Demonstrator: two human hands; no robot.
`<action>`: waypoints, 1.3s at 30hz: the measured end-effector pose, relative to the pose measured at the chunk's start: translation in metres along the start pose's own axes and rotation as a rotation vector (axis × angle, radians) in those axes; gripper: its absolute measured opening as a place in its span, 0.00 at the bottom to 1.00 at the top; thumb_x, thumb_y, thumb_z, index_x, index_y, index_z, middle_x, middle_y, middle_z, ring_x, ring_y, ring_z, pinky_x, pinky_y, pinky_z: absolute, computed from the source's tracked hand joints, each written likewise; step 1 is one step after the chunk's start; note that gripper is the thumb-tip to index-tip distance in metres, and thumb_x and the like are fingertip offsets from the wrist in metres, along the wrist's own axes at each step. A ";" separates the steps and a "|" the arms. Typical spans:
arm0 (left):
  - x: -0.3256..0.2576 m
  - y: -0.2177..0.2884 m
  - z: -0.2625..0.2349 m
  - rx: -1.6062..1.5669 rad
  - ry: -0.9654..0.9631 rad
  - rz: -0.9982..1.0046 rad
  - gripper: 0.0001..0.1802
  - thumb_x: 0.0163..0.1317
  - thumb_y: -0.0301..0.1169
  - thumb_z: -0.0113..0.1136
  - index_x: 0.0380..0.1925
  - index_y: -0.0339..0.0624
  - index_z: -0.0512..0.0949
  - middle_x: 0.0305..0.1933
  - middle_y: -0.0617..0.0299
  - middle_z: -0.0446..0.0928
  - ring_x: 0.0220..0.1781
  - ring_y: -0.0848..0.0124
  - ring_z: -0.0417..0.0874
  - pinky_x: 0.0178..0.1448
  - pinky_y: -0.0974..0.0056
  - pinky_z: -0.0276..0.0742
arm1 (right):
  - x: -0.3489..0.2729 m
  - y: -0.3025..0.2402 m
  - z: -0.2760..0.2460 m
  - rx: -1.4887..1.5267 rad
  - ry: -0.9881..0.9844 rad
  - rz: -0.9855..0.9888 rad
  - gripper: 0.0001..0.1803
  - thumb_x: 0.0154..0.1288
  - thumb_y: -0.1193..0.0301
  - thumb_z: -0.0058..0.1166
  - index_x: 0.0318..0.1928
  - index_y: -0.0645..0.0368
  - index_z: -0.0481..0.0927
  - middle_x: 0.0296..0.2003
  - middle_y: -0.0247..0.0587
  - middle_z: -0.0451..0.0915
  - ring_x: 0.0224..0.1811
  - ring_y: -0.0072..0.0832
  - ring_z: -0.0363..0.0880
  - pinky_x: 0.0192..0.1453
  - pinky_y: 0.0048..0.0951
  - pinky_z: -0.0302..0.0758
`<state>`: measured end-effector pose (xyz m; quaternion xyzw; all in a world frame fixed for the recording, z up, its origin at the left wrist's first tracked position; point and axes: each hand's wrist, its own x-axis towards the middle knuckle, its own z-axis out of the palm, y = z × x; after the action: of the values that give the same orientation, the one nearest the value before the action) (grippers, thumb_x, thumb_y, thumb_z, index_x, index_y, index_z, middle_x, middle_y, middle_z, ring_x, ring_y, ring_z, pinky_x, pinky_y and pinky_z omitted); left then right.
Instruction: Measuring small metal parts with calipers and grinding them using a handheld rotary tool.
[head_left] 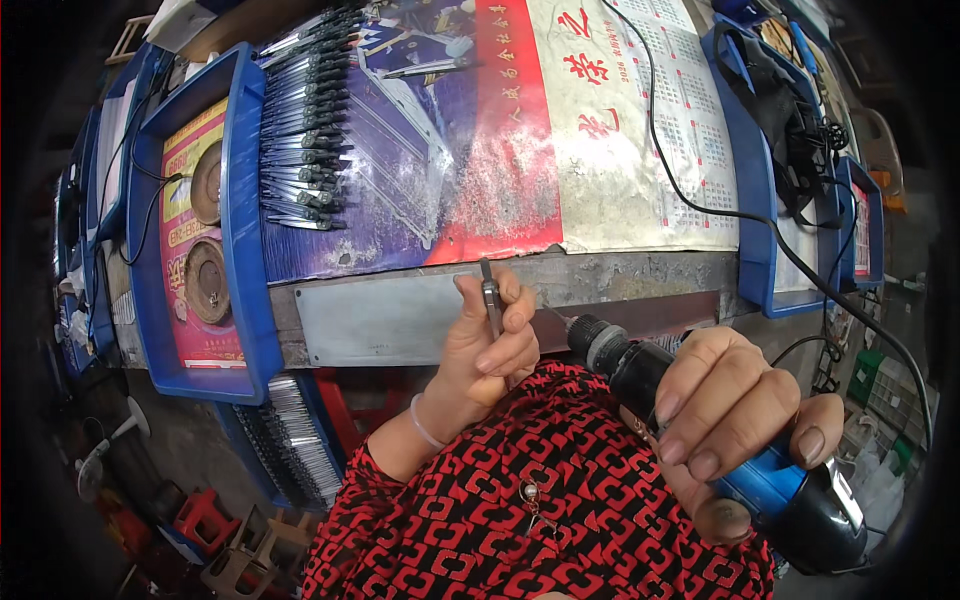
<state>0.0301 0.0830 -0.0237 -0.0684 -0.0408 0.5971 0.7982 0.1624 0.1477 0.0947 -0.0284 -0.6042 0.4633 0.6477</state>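
My left hand (487, 345) pinches a small slim metal piece (490, 296), held upright just in front of the bench edge. My right hand (730, 415) grips a blue and black handheld rotary tool (700, 430); its thin bit points left toward the metal piece, the tip a short way from it. A black cable (700, 205) runs from the tool across the bench. On the bench behind, a row of several similar dark metal pieces (305, 130) lies side by side on a worn printed sheet (560, 130).
A blue tray (240, 220) at the left holds two round brown discs. Another blue tray (745, 180) at the right holds black gear. More metal pieces fill a tray (295, 440) under the bench. Stools and clutter stand on the floor at lower left.
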 end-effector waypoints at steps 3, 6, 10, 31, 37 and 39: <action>-0.003 -0.004 0.008 -0.107 0.124 0.017 0.21 0.60 0.51 0.49 0.34 0.43 0.68 0.29 0.64 0.69 0.08 0.84 0.60 0.12 0.78 0.54 | -0.003 -0.003 0.000 0.007 -0.032 -0.003 0.29 0.55 0.62 0.60 0.51 0.55 0.59 0.26 0.31 0.74 0.22 0.21 0.76 0.29 0.21 0.74; -0.005 -0.006 0.007 -0.108 0.105 0.034 0.21 0.59 0.51 0.50 0.34 0.42 0.68 0.28 0.64 0.68 0.09 0.84 0.61 0.12 0.79 0.55 | 0.000 -0.010 -0.006 0.021 -0.138 0.049 0.28 0.55 0.62 0.60 0.51 0.54 0.59 0.26 0.32 0.74 0.22 0.21 0.76 0.29 0.21 0.74; -0.007 -0.005 0.000 -0.052 -0.013 0.061 0.20 0.58 0.49 0.53 0.35 0.42 0.69 0.28 0.65 0.66 0.10 0.83 0.62 0.12 0.79 0.56 | -0.001 -0.014 -0.003 0.016 -0.145 0.056 0.28 0.55 0.62 0.60 0.51 0.54 0.59 0.26 0.32 0.74 0.22 0.21 0.76 0.30 0.22 0.74; -0.007 -0.003 0.008 -0.251 0.086 0.068 0.21 0.59 0.47 0.52 0.34 0.38 0.69 0.28 0.63 0.65 0.10 0.83 0.62 0.11 0.79 0.55 | -0.005 -0.009 0.001 0.042 -0.092 0.055 0.27 0.56 0.63 0.60 0.51 0.54 0.60 0.26 0.31 0.75 0.23 0.20 0.76 0.30 0.20 0.75; -0.005 0.000 0.003 -0.228 0.001 0.103 0.19 0.59 0.44 0.54 0.35 0.37 0.68 0.29 0.61 0.66 0.10 0.82 0.66 0.11 0.78 0.60 | -0.005 -0.007 0.001 0.025 -0.072 0.080 0.27 0.56 0.63 0.60 0.51 0.53 0.60 0.26 0.31 0.76 0.23 0.20 0.76 0.29 0.21 0.75; -0.004 0.000 0.004 -0.282 0.035 0.124 0.18 0.59 0.42 0.56 0.35 0.37 0.67 0.29 0.61 0.66 0.11 0.80 0.70 0.11 0.77 0.64 | -0.005 -0.007 -0.001 0.020 -0.081 0.105 0.27 0.55 0.64 0.61 0.51 0.53 0.60 0.26 0.31 0.76 0.23 0.21 0.77 0.29 0.21 0.75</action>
<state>0.0287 0.0796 -0.0196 -0.1928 -0.1062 0.6322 0.7429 0.1680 0.1411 0.0943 -0.0349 -0.6231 0.5035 0.5975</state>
